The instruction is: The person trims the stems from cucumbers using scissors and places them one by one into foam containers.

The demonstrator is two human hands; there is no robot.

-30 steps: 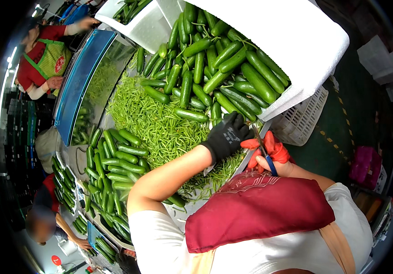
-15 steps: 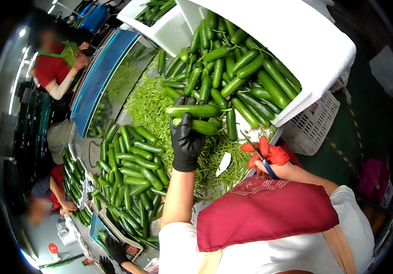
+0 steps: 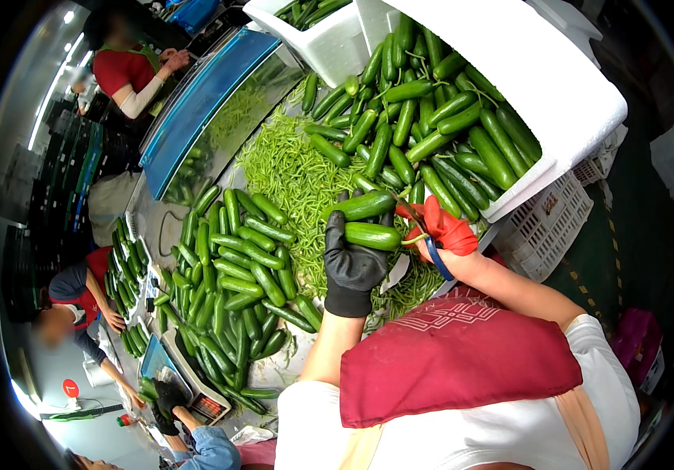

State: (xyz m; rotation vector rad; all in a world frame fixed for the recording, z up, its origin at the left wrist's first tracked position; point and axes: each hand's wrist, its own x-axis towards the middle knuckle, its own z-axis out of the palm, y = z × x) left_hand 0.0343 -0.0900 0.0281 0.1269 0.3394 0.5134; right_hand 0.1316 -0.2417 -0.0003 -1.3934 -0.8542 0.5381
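Observation:
My left hand (image 3: 353,270), in a black glove, grips two cucumbers (image 3: 365,235) side by side, stems toward the right. My right hand (image 3: 453,239), in a red glove, holds blue-handled scissors (image 3: 437,260) at those stems; whether the blades touch a stem I cannot tell. Beneath and behind my hands spreads a pile of small, thin green pieces (image 3: 282,168). A heap of cucumbers spills from a white foam box (image 3: 583,94) at the upper right, and another heap (image 3: 243,290) lies left of my hands.
A blue-edged panel (image 3: 200,94) borders the table. Beyond it works a person in red (image 3: 122,78). Other people work lower left (image 3: 79,298), near a scale (image 3: 196,403), one with black gloves (image 3: 166,395). A white crate (image 3: 540,231) stands at right, above a green floor.
My left hand first lifted two cucumbers from the pile, then moved rightward with them. The scissors in my right hand have come up to the stems. The view has shifted slightly.

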